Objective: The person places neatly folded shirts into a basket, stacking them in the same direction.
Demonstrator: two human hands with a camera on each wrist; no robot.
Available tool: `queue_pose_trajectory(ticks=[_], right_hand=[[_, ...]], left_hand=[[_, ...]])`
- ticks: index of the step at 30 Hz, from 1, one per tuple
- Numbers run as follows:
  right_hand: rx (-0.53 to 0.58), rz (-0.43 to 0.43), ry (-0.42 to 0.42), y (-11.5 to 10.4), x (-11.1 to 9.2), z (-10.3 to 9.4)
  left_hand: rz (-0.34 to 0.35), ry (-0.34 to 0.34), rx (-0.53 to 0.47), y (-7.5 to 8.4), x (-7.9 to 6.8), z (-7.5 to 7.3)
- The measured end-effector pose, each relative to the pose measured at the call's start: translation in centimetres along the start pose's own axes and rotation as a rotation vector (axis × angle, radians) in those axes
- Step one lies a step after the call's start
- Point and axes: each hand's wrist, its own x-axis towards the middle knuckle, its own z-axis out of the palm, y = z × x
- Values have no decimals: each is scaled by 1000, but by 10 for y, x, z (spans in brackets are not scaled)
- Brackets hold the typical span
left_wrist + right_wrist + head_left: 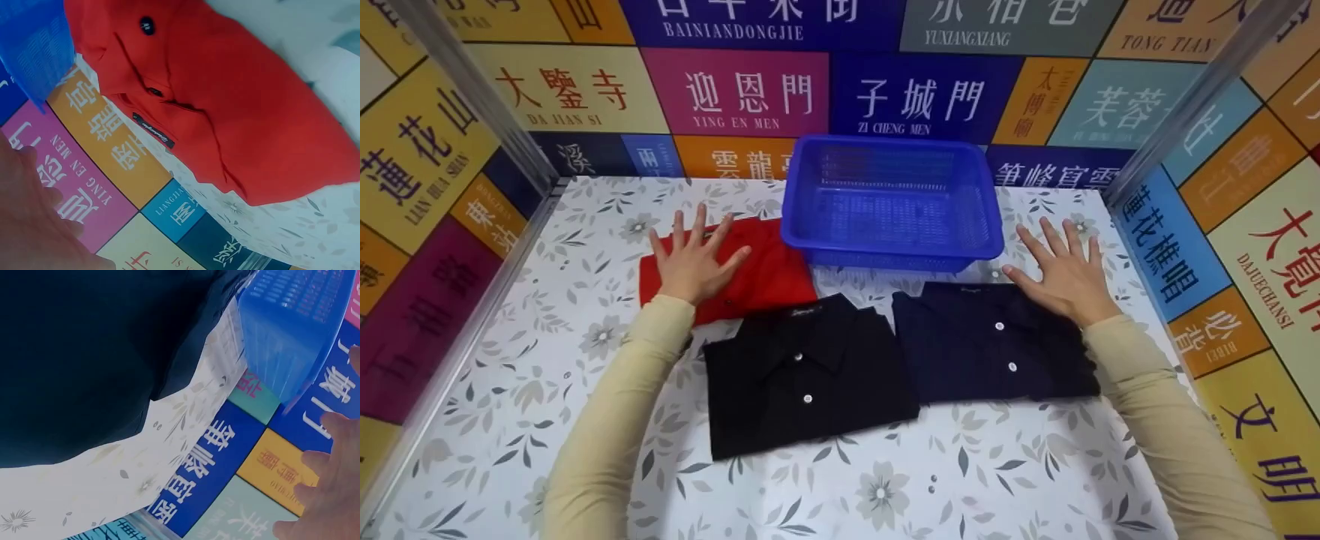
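Observation:
Fingers spread, my left hand (694, 262) is over the folded red shirt (769, 262) at the back left; the left wrist view shows space between that hand (45, 219) and the red shirt (242, 101). My right hand (1061, 277), also spread, is by the upper right corner of a folded navy shirt (960, 352), holding nothing. In the right wrist view the navy shirt (84, 354) lies apart from the hand (332, 478). Between them a folded black shirt (825, 382) with white buttons lies nearer the front, overlapping the red shirt's lower edge.
A blue plastic basket (892, 255) with nothing in it stands at the back middle, behind the shirts. The floral-patterned table (877, 487) is bounded at the back and both sides by panels (735, 94) covered in coloured place-name signs.

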Motion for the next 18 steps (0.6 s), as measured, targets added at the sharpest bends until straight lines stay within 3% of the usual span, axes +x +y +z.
queue_pose_trajectory(ticks=[11, 18], right_hand=[[-15, -175, -77, -38, -18, 27], [-23, -314, -94, -74, -22, 50]], left_hand=[[27, -124, -15, -21, -34, 12], [68, -182, -47, -20, -58, 11]])
